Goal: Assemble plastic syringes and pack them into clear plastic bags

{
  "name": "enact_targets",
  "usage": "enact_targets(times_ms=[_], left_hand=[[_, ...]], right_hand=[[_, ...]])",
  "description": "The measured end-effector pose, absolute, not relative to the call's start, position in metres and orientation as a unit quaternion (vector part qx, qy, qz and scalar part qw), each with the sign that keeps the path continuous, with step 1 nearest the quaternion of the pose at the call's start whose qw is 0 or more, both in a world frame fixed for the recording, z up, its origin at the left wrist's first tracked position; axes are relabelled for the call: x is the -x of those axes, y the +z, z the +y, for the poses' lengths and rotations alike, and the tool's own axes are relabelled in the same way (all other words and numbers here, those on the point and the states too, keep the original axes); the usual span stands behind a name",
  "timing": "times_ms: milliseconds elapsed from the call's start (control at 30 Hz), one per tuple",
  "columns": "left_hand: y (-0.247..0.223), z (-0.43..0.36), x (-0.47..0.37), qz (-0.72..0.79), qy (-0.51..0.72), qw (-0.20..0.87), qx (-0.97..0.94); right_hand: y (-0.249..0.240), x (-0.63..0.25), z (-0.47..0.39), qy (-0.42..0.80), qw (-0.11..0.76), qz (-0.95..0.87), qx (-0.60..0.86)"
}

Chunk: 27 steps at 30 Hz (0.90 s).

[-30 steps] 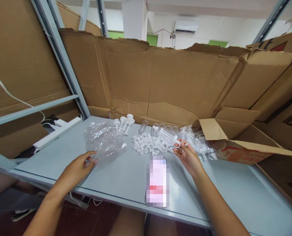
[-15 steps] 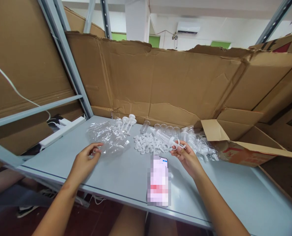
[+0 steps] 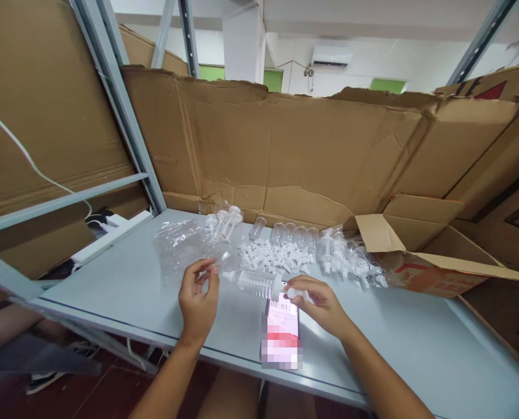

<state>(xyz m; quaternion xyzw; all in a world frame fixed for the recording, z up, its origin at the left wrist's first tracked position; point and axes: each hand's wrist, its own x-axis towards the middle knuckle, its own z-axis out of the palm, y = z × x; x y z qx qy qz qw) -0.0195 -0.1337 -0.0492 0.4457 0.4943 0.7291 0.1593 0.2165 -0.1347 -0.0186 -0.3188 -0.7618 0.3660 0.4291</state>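
Observation:
My right hand grips the plunger end of a clear plastic syringe and holds it level above the grey table, tip to the left. My left hand is raised at that tip with thumb and forefinger pinched together; whether something small sits between them I cannot tell. Behind the syringe lies a heap of small white caps. Clear barrels stand in a row at the back, and white plungers stand further left.
A phone lies face up under my right hand. A crumpled clear bag rests at the left. Assembled syringes lie by an open cardboard box on the right. Cardboard walls and a metal rack post enclose the table.
My right hand has carried the syringe from the pile toward me, over the phone. My left hand left the clear bag and came right to the syringe's tip.

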Motion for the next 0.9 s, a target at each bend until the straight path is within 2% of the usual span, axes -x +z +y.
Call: enact_targets(times_ms=[300,467,667,900], left_hand=[[-0.052,-0.132,-0.002,0.446,0.764,0.203,-0.42],[-0.056,-0.13,-0.006,0.399,0.77,0.341,-0.362],[-0.066,-0.118,-0.003,0.371,0.683,0.554,-0.299],[-0.059,-0.115,-0.005,0.333,0.682,0.585,-0.287]], right_hand=[[-0.023,-0.219,-0.136,0.222,0.442,-0.818,0.293],[-0.027,-0.218,-0.136,0.181,0.463,-0.817,0.292],[-0.027,-0.215,-0.137,0.177,0.438,-0.839,0.271],[-0.027,-0.217,-0.135,0.152,0.431,-0.848,0.269]])
